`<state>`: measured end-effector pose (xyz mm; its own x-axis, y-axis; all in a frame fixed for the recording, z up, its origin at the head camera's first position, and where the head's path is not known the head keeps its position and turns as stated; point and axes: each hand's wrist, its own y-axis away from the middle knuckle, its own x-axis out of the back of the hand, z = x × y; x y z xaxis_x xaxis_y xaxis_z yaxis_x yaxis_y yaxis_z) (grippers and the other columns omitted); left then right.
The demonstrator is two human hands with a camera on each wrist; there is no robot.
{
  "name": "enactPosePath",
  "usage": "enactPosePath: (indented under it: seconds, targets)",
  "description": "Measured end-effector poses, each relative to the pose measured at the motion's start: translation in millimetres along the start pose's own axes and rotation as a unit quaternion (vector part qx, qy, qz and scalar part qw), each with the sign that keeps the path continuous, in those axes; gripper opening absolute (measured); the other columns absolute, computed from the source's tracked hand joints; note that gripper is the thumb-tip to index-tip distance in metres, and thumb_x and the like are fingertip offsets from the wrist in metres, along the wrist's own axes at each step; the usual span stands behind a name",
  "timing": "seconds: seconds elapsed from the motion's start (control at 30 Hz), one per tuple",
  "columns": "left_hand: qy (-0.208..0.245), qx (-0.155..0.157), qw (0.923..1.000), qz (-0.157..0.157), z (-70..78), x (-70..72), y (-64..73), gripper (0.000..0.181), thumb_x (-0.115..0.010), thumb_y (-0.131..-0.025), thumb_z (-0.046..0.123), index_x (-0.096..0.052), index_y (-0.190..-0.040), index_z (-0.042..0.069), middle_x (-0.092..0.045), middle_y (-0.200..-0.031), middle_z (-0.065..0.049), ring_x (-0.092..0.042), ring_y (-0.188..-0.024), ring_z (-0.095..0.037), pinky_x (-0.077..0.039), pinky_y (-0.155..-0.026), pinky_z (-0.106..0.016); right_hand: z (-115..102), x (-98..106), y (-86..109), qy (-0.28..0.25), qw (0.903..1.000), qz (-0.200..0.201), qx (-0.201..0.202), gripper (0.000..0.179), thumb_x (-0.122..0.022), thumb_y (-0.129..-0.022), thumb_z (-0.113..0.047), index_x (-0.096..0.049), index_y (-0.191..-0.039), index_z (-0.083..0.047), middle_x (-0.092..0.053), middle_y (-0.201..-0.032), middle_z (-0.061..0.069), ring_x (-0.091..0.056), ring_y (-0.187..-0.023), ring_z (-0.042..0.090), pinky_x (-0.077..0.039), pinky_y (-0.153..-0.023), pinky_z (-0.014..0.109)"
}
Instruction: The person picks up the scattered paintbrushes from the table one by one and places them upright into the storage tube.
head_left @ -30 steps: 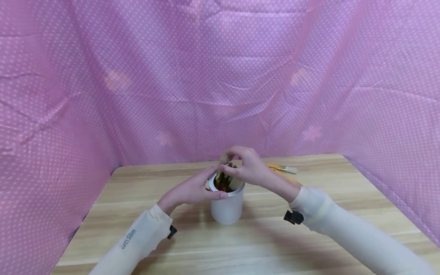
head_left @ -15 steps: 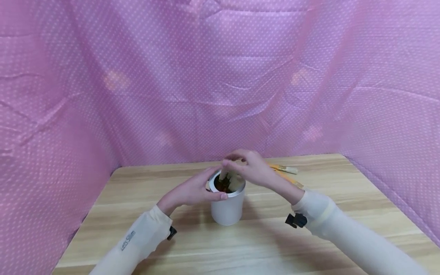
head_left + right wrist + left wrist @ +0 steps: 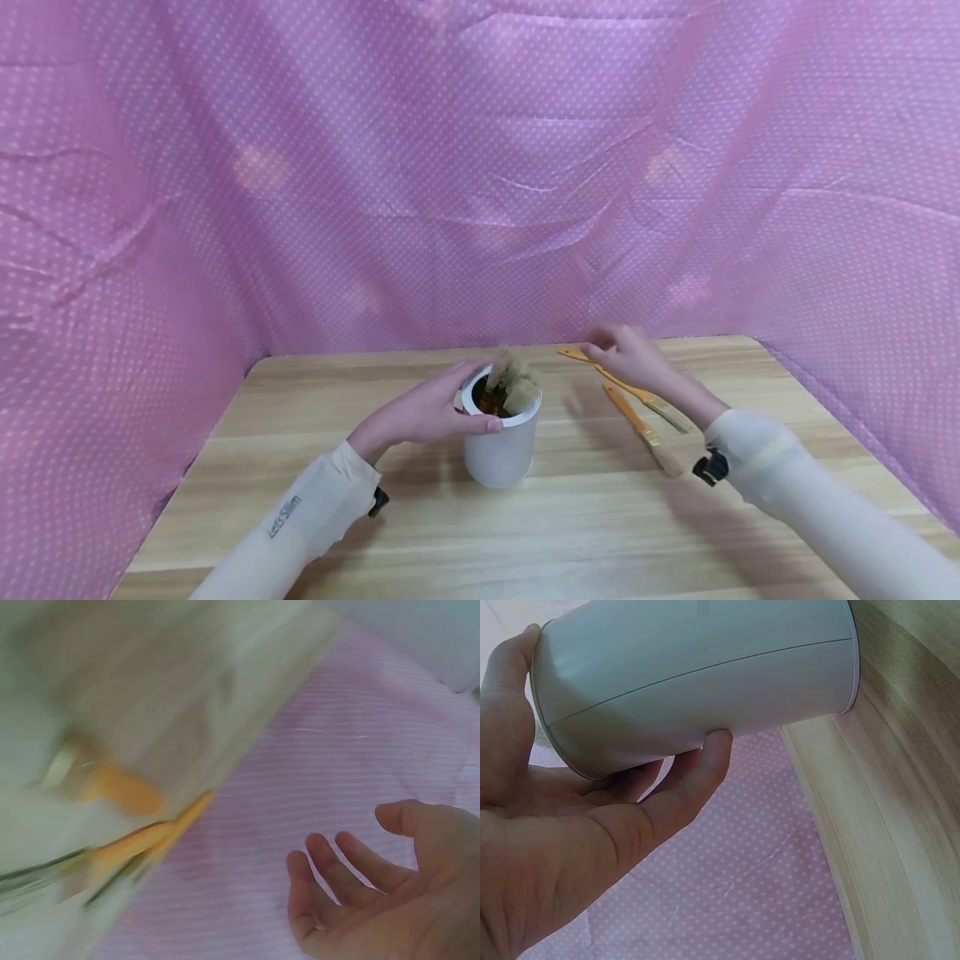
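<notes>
A white cylindrical canister (image 3: 501,454) stands upright on the table, with brushes (image 3: 517,387) in it, bristles up. My left hand (image 3: 427,410) grips the canister near its rim; the left wrist view shows fingers curled along its side (image 3: 705,690). To the right, my right hand (image 3: 633,360) is over the table's back part, above loose orange-handled paintbrushes. One paintbrush (image 3: 628,412) lies slanting toward the front right, another paintbrush (image 3: 637,392) is just behind it, and a third orange handle (image 3: 573,355) is partly covered by the hand. In the right wrist view its fingers hold nothing.
The wooden table (image 3: 450,550) ends at a back edge against a pink dotted cloth (image 3: 480,208), which also hangs on both sides. Loose brushes lie only to the right of the canister.
My right hand has left the canister's mouth and moved right, over the loose paintbrushes. Bristles now show above the rim. My left hand has kept its grip on the canister.
</notes>
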<state>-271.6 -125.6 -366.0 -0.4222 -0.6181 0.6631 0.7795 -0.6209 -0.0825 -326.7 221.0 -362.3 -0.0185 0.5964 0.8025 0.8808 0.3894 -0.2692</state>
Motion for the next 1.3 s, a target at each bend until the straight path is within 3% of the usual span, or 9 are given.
enactPosePath:
  seconds: [0.13,0.3,0.43,0.53,0.6,0.7,0.87,1.3]
  targets:
    - [-0.005,0.006,1.0,0.001,0.1,-0.5,0.2,0.097,-0.081,-0.083,0.055,-0.032,-0.159,0.019,-0.048,-0.145,-0.001,-0.049,-0.129,-0.017,-0.041,-0.107,-0.048,12.1,5.5,23.4,0.03,0.9991,-0.029,0.005,0.02,-0.064,-0.102,-0.018,-0.071,-0.107,0.0,-0.071,-0.093,0.005,-0.067,-0.083,0.02,-0.057,-0.074,0.042]
    - [-0.009,0.005,0.9999,-0.002,-0.8,0.5,-0.3,0.097,-0.08,-0.084,0.057,-0.031,-0.16,0.02,-0.048,-0.146,-0.001,-0.05,-0.128,-0.017,-0.042,-0.106,-0.05,3.6,12.0,60.4,0.11,0.9917,-0.066,0.005,0.02,-0.07,-0.098,-0.024,-0.072,-0.1,-0.004,-0.065,-0.08,-0.004,-0.06,-0.068,0.011,-0.053,-0.061,0.034]
    - [-0.011,0.001,0.9999,0.005,0.5,4.3,-1.6,0.095,-0.08,-0.084,0.056,-0.032,-0.159,0.023,-0.047,-0.147,0.001,-0.047,-0.131,-0.017,-0.04,-0.107,-0.05,-4.3,14.6,85.2,0.188,0.9715,-0.135,-0.051,0.033,-0.071,-0.096,-0.034,-0.069,-0.107,-0.002,-0.066,-0.086,0.002,-0.061,-0.071,0.018,-0.053,-0.061,0.042]
    - [-0.012,0.0,0.9999,0.006,1.5,5.8,-1.5,0.095,-0.08,-0.083,0.056,-0.033,-0.159,0.023,-0.046,-0.149,0.002,-0.045,-0.133,-0.017,-0.038,-0.108,-0.05,-3.1,10.8,97.8,0.211,0.9569,-0.168,-0.109,0.033,-0.069,-0.097,-0.038,-0.065,-0.096,-0.005,-0.063,-0.085,0.005,-0.058,-0.07,0.022,-0.05,-0.059,0.044]
    - [-0.011,0.002,0.9999,0.003,1.8,5.3,-1.1,0.097,-0.08,-0.083,0.056,-0.032,-0.159,0.021,-0.045,-0.15,0.001,-0.045,-0.134,-0.018,-0.038,-0.109,-0.051,0.1,6.8,104.0,0.208,0.9534,-0.17,-0.138,0.032,-0.068,-0.097,-0.039,-0.06,-0.086,-0.009,-0.058,-0.079,0.004,-0.054,-0.065,0.022,-0.046,-0.054,0.041]
    - [-0.016,0.006,0.9998,-0.002,1.7,3.0,-0.1,0.101,-0.079,-0.083,0.059,-0.03,-0.161,0.018,-0.043,-0.153,-0.001,-0.044,-0.134,-0.018,-0.039,-0.109,-0.049,5.0,0.0,110.2,0.19,0.9542,-0.164,-0.163,0.033,-0.07,-0.096,-0.037,-0.056,-0.079,-0.013,-0.052,-0.071,0.003,-0.048,-0.059,0.019,-0.04,-0.05,0.036]
    - [-0.008,0.013,0.9999,-0.004,1.0,-1.1,2.0,0.101,-0.081,-0.083,0.057,-0.03,-0.161,0.017,-0.044,-0.151,-0.002,-0.045,-0.134,-0.018,-0.038,-0.109,-0.048,12.5,-12.3,113.8,0.171,0.9603,-0.148,-0.163,0.033,-0.074,-0.093,-0.035,-0.057,-0.074,-0.014,-0.051,-0.07,0.0,-0.044,-0.058,0.016,-0.035,-0.05,0.032]
    - [-0.015,0.004,0.9999,-0.003,1.1,2.5,-2.5,0.099,-0.079,-0.084,0.058,-0.03,-0.16,0.017,-0.043,-0.152,-0.003,-0.043,-0.135,-0.02,-0.037,-0.11,-0.049,24.8,-15.3,114.0,0.137,0.9716,-0.109,-0.159,0.02,-0.08,-0.086,-0.018,-0.063,-0.076,-0.012,-0.054,-0.067,0.0,-0.046,-0.055,0.015,-0.038,-0.047,0.031]
